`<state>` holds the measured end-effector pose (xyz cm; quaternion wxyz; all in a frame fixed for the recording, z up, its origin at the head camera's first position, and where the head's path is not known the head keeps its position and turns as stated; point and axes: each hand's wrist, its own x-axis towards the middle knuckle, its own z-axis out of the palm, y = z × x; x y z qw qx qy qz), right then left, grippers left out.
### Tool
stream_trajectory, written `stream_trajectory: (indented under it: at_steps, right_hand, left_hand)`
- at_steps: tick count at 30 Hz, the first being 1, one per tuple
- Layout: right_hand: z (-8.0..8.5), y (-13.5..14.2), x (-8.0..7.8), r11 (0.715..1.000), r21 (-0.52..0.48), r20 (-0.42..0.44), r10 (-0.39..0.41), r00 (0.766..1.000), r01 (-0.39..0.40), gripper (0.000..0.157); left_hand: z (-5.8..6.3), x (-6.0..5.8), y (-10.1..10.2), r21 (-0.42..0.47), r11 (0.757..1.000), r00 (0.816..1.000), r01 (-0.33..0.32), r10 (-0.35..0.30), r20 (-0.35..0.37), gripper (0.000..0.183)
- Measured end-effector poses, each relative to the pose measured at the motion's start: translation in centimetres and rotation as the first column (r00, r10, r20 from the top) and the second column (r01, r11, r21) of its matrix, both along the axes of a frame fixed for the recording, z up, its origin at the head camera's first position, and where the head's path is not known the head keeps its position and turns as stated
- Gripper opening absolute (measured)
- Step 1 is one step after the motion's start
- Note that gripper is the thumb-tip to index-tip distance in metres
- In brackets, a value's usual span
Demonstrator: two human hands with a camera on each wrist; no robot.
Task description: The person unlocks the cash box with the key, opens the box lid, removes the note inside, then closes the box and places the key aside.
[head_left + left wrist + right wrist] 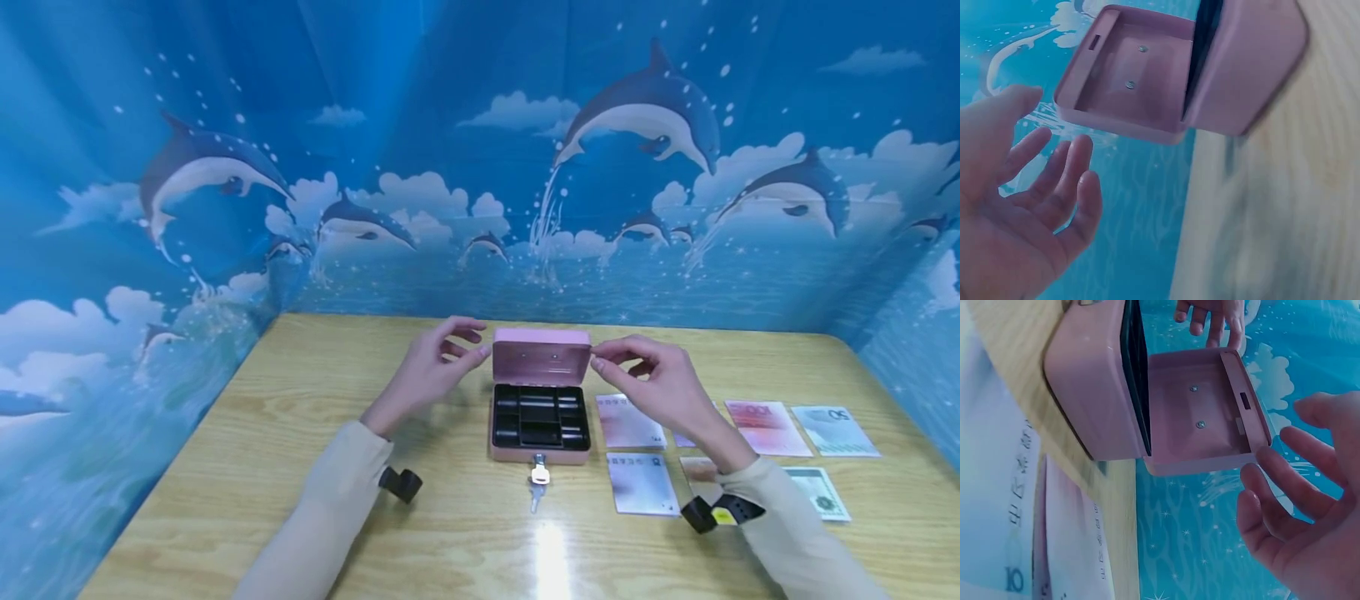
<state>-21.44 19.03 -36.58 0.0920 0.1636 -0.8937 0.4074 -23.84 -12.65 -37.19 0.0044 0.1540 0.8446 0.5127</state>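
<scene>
A pink cash box [502, 455] stands on the table with its lid [542, 360] raised, showing a black compartment tray [538, 408] with nothing in it. Two keys [539, 476] hang at the front lock, one in it. My left hand [442, 360] is just left of the lid; its loosely bent fingers hold nothing, and in the left wrist view a small gap separates them from the lid's edge. On the other side, my right hand [654, 377] has loosely bent fingers at the lid's right edge. In the right wrist view a fingertip seems to touch the lid's corner [1260, 447].
Several banknotes lie in two rows at the right, among them a reddish note [767, 428], a greenish note [834, 432] and a bluish note [642, 485]. My right forearm passes over some of them. A dolphin-print curtain [420, 275] hangs behind the wooden table [300, 400].
</scene>
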Motion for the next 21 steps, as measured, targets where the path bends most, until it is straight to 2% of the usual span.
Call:
stream_trajectory:
  at_steps: [4, 12, 21]
  right_hand:
    - [0.4, 0.0, -0.6, 0.999, -0.022, 0.036, -0.036, 0.999, 0.037, 0.034]
    - [0.5, -0.3, -1.9, 0.998, -0.018, 0.17, -0.057, 0.984, 0.061, 0.05]
    - [0.1, -0.7, -2.7, 0.998, -0.056, 0.238, -0.028, 0.971, 0.042, 0.05]
  left_hand:
    - [0.3, -0.4, 0.5, -0.005, 1.0, 1.0, -0.013, 0.013, -0.012, 0.039]
    - [0.3, -0.8, 1.4, -0.032, 0.999, 1.0, -0.023, 0.023, -0.003, 0.038]
    - [0.3, -1.1, 1.9, -0.053, 0.997, 0.998, -0.055, 0.054, -0.01, 0.031]
